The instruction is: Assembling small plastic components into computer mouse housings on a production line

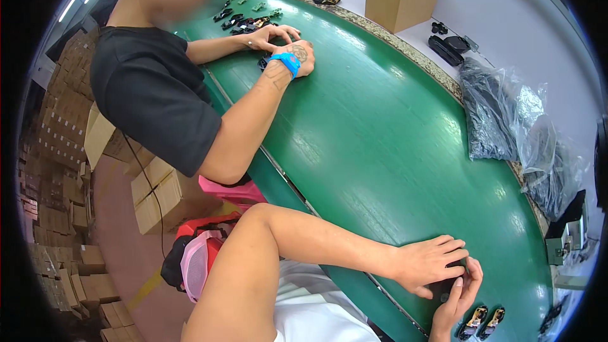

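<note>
Near the green table's lower right edge, my left hand (427,267) arches palm-down with its fingers bent over a small dark part (442,287). My right hand (461,301) faces it from the other side, fingers curled round the same part. Most of that part is hidden by the fingers, so its kind cannot be made out. Just right of my right hand lie two small oblong black-and-gold assemblies (473,323), side by side on the green table (380,145).
A co-worker in a dark shirt (152,88) handles small dark parts (253,24) at the far left of the table. Along the back ledge stand a cardboard box (402,1) and plastic bags of dark parts (491,114). Cartons (171,193) sit on the floor at left.
</note>
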`<move>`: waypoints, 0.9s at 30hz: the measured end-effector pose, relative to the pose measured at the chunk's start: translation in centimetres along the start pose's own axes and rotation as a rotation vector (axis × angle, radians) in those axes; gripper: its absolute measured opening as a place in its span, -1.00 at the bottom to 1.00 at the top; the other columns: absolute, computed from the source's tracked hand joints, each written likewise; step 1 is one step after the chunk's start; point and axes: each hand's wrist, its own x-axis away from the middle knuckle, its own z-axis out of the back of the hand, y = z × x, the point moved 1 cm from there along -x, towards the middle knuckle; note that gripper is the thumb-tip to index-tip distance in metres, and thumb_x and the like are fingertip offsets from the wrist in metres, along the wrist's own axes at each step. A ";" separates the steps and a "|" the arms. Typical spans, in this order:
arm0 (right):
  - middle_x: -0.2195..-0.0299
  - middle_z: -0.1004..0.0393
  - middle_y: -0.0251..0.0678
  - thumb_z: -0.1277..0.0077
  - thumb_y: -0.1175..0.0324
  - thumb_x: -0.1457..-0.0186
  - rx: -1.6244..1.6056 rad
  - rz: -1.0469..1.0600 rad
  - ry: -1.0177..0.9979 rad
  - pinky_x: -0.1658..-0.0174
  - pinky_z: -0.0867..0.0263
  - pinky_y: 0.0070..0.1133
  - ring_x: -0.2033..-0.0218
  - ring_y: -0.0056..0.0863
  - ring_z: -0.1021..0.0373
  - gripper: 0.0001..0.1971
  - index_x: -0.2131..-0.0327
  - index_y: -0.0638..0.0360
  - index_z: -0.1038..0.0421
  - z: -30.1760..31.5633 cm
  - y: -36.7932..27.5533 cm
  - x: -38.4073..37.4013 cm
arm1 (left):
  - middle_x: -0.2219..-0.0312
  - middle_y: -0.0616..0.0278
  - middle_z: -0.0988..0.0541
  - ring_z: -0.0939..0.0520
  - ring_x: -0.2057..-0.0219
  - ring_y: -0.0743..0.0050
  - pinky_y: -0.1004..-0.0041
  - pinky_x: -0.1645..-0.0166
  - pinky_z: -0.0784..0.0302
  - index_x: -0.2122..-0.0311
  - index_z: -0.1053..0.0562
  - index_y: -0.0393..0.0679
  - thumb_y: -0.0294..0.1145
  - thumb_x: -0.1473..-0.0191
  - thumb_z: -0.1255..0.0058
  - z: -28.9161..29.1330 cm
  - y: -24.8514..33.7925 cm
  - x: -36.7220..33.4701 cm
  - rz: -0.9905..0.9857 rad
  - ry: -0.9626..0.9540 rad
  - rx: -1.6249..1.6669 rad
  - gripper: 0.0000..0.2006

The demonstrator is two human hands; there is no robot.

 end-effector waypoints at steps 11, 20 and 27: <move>-0.31 -0.14 0.05 0.16 0.13 -0.33 0.052 -0.009 -0.009 -0.37 0.00 -0.23 -0.34 -0.13 -0.12 -0.48 -0.18 0.37 -0.20 -2.9 -2.1 0.6 | -0.04 -0.15 -0.47 -0.28 -0.28 -0.29 -0.11 -0.33 -0.12 -0.03 -0.41 -0.28 -0.02 -0.03 -0.17 -1.8 1.1 0.1 0.033 -0.106 0.013 -0.41; -0.36 -0.02 0.11 0.11 0.16 -0.27 0.189 0.046 -0.013 -0.38 0.04 -0.14 -0.36 -0.01 -0.05 -0.59 -0.05 0.25 -0.26 -3.9 -3.0 1.6 | 0.21 0.02 -0.61 -0.61 0.13 -0.03 0.03 0.01 -0.45 0.29 -0.57 -0.08 -0.26 -0.06 -0.12 0.8 2.8 -0.3 -0.040 0.172 -0.045 -0.84; -0.38 0.01 0.09 0.00 0.12 -0.16 -0.087 0.008 -0.026 -0.40 0.06 -0.16 -0.39 -0.03 -0.01 -0.51 -0.07 0.22 -0.27 -3.6 -2.7 1.4 | 0.03 -0.21 -0.45 -0.34 -0.18 -0.31 -0.12 -0.21 -0.23 0.08 -0.45 -0.30 -0.05 0.10 -0.20 -1.6 1.8 0.3 0.002 -0.092 0.029 -0.43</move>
